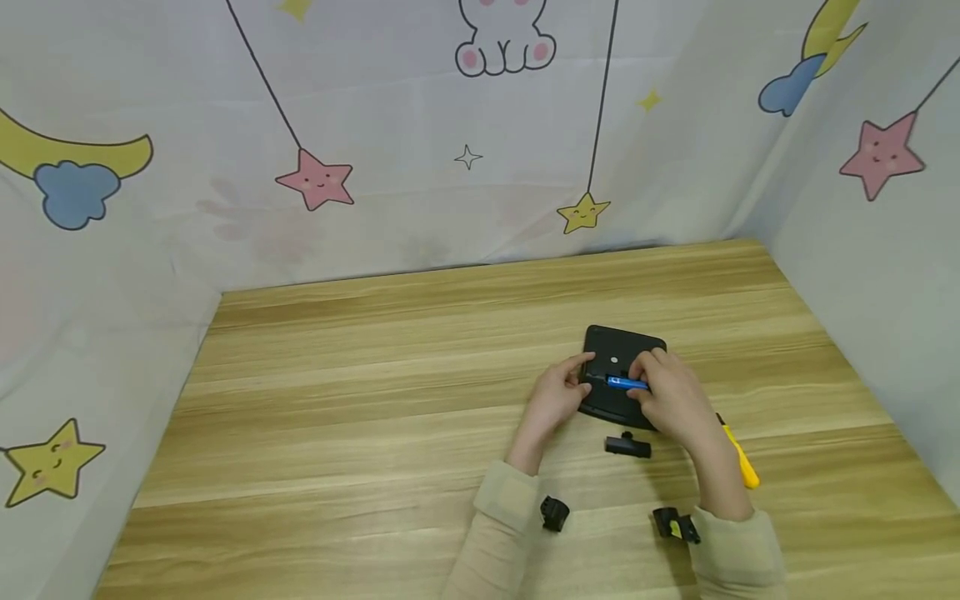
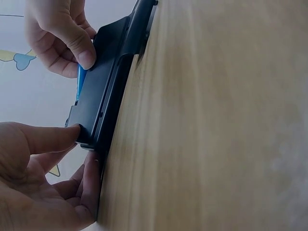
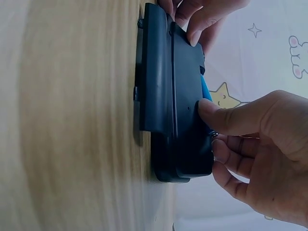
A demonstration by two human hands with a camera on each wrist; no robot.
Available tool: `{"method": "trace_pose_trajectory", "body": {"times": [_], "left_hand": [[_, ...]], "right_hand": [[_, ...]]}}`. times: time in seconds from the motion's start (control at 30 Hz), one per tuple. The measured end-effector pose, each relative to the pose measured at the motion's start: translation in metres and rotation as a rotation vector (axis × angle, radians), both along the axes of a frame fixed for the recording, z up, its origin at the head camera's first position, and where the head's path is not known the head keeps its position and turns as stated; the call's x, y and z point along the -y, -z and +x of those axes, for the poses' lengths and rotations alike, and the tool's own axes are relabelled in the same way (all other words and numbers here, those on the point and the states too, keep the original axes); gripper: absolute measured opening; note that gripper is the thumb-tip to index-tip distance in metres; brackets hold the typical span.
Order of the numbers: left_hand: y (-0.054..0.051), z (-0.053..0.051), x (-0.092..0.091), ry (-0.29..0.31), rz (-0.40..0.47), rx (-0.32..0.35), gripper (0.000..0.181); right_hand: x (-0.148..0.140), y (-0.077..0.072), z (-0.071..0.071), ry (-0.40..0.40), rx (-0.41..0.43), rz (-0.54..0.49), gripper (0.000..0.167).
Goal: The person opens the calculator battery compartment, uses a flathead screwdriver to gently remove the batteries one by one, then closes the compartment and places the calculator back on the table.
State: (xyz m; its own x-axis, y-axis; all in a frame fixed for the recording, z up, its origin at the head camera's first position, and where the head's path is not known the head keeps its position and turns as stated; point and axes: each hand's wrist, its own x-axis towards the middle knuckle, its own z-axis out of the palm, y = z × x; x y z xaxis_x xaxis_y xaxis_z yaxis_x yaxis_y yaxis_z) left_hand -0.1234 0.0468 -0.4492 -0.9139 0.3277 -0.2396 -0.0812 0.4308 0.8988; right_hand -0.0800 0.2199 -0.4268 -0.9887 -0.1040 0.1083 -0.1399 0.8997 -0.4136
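Note:
A flat black device [image 1: 615,342] lies on the table with a slot across its upward face. A blue cylindrical battery [image 1: 624,382] sits at that slot, tilted in the wrist views. With its thumb and fingers, my left hand [image 1: 553,398] grips the device's left edge. My right hand [image 1: 675,400] pinches the battery near its right end, thumb [image 3: 226,118] on the near side. In the right wrist view a small metal spring [image 3: 214,134] shows beside the fingers. The battery's far side is hidden by the device's raised wall and my fingers.
A small black bar-shaped piece [image 1: 628,447] with a tab lies just in front of the device. To the right, partly behind my right forearm, lies a yellow-handled tool [image 1: 742,458]. Patterned white curtains [image 1: 412,208] border the wooden table [image 1: 337,400] at the back and sides.

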Motion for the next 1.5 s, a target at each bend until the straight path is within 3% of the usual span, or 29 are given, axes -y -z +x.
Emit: {"method": "trace_pose_trajectory", "body": {"times": [0.83, 1.5], "left_hand": [[-0.002, -0.002, -0.001, -0.001, -0.01, -0.002, 0.049], [-0.002, -0.004, -0.004, -0.009, -0.012, -0.007, 0.048]], "right_hand": [[-0.006, -0.008, -0.001, 0.013, 0.014, 0.014, 0.013], [-0.024, -0.023, 0.005, 0.048, 0.119, -0.07, 0.011]]}}
